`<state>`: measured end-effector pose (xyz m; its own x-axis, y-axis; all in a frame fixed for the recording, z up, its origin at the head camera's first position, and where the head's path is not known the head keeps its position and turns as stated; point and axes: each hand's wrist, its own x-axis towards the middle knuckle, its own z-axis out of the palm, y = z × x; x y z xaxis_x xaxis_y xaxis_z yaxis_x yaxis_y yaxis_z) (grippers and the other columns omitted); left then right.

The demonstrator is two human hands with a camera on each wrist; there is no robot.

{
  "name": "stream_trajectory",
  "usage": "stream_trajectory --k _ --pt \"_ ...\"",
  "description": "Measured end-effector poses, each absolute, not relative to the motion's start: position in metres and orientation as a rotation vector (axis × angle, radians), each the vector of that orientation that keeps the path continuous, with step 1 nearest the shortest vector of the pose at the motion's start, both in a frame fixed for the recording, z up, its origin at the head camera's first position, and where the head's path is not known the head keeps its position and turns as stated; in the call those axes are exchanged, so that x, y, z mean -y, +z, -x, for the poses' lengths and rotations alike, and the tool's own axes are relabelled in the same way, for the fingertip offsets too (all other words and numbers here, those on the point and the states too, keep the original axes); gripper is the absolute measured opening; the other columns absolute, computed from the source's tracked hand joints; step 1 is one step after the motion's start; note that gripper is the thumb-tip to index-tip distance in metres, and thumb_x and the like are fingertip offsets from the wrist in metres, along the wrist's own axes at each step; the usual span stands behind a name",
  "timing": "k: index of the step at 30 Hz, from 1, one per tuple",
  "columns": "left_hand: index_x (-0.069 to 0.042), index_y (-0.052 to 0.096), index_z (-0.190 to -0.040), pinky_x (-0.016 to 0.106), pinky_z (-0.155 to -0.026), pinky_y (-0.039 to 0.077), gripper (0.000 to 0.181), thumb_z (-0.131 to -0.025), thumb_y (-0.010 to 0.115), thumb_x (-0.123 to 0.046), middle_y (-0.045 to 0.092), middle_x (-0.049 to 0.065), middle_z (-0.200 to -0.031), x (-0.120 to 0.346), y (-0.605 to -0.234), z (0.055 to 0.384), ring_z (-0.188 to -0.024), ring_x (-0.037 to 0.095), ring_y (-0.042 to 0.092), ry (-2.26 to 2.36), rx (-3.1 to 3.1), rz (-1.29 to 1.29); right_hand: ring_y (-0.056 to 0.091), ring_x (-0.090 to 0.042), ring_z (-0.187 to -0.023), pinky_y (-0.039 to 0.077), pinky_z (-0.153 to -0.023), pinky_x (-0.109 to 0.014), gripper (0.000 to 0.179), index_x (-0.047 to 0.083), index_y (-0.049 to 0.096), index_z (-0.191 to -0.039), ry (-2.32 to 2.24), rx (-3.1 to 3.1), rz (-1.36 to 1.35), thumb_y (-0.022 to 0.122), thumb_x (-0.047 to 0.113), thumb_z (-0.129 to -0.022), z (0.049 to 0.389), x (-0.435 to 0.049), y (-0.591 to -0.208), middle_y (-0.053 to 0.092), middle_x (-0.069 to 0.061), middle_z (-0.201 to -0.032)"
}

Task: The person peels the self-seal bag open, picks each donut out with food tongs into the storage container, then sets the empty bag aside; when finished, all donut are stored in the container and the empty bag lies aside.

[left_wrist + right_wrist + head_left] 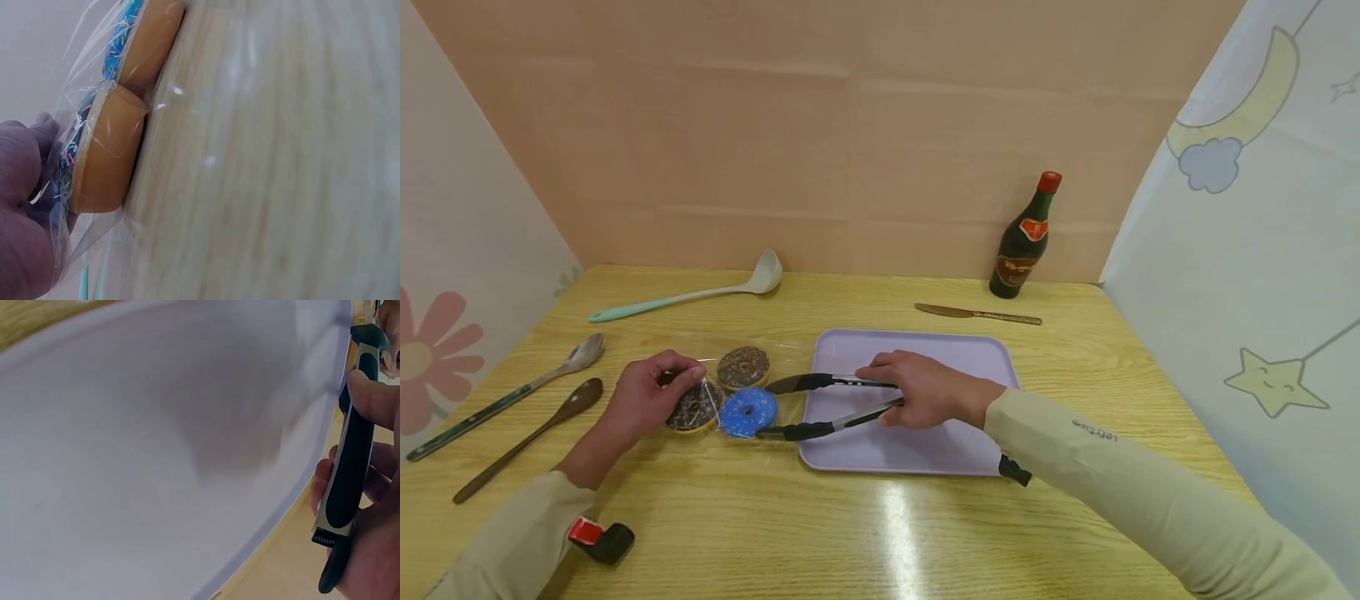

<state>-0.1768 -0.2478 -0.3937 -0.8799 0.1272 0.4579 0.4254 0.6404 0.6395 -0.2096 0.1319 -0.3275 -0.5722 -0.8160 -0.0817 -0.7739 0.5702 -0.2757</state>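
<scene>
My left hand [642, 393] pinches the edge of a clear plastic bag [78, 247] beside a dark doughnut [694, 410] with sprinkles. Also in the bag area are a second dark doughnut [742, 365] and a blue one [748, 412] with white sprinkles. With my right hand [931, 388] I hold a pair of black-tipped tongs [808, 430] above a lilac tray [910, 465]. The tongs are spread, one tip at each side of the blue doughnut in the head view. In the left wrist view, the doughnuts' tan sides show through the plastic.
A ladle [766, 273] lies at the back left, with a metal spoon [582, 353] and a wooden spoon [577, 400] to the left of the doughnuts. Behind the tray are a knife [977, 314] and a dark bottle [1019, 250] standing near the back wall.
</scene>
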Motion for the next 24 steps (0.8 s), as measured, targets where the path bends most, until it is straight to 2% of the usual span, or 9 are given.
stream_trajectory --k 13,24 --pt "0.000 0.069 -0.094 0.024 -0.053 0.042 0.010 -0.093 0.062 -0.006 0.065 0.008 -0.082 0.249 -0.392 0.176 -0.068 0.005 0.056 -1.109 2.500 0.441 0.050 -0.018 -0.110 0.039 -0.094 -0.036 0.057 0.008 0.052 -0.135 -0.300 -2.650 1.345 0.071 0.025 -0.084 0.201 -0.133 -0.330 0.054 -0.003 -0.123" --pt "0.000 0.070 -0.092 0.018 -0.056 0.043 0.007 -0.091 0.064 -0.004 0.066 0.009 -0.081 0.250 -0.389 0.176 -0.068 0.004 0.056 -1.102 2.477 0.432 0.052 -0.018 -0.107 0.041 -0.092 -0.038 0.057 0.005 0.052 -0.134 -0.408 -2.698 1.314 0.071 0.023 -0.083 0.196 -0.150 -0.330 0.055 -0.004 -0.120"
